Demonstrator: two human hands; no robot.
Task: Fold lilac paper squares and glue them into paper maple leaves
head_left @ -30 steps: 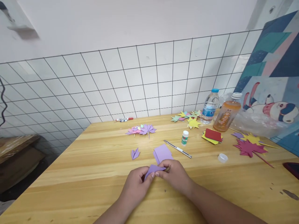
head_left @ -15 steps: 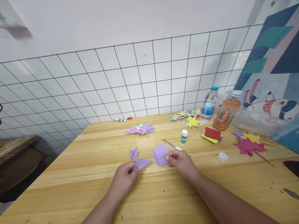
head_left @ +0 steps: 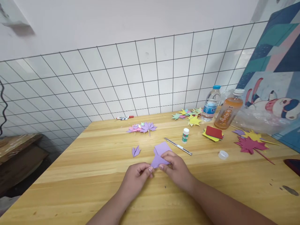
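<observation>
A purple paper folded into a triangle (head_left: 158, 161) is held between both hands, low over the wooden table (head_left: 105, 187). My left hand (head_left: 137, 176) pinches its left corner between thumb and fingers. On its right side, the fingers and thumb of my right hand (head_left: 177, 170) grip the paper. Just behind it lie square purple sheets (head_left: 162, 148), partly covered by the folded paper and my right hand. A small folded purple piece (head_left: 136, 151) rests beyond my left hand. The craft knife (head_left: 178, 146) lies slanting behind my right hand.
A glue stick (head_left: 185, 135) stands upright, its white cap (head_left: 223, 155) lying to the right. Red and yellow paper squares (head_left: 213, 133), two bottles (head_left: 228, 111) and paper leaves (head_left: 249, 144) are on the right. More paper leaves (head_left: 147, 127) and markers (head_left: 125, 117) lie farther back.
My left hand has moved right with the folded purple paper. My right hand has left the square sheets and taken hold of the paper's right side. The view has shifted slightly.
</observation>
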